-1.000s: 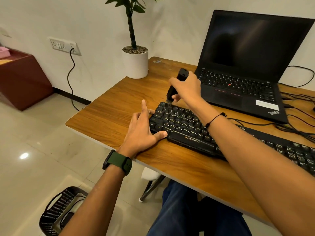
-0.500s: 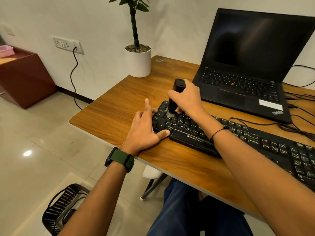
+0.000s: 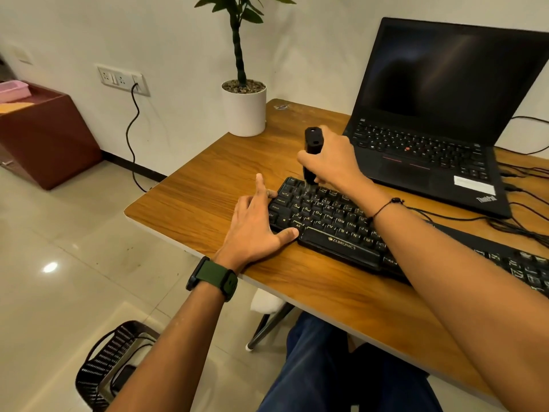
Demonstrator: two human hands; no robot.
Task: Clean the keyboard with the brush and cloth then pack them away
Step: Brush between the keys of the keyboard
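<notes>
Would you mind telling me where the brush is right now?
In the head view, the brush stands upright in the right hand, bristles on the keyboard's upper-left keys, just left of the laptop.

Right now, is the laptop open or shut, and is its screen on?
Open: the laptop has its lid raised, with its keys showing. The screen is dark, so it looks off.

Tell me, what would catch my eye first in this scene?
First, the right hand gripping a black brush upright, bristles down on the far left keys of the black keyboard at the table's middle. The left hand rests flat at the keyboard's left end. Behind stand an open laptop and a white potted plant.
</notes>
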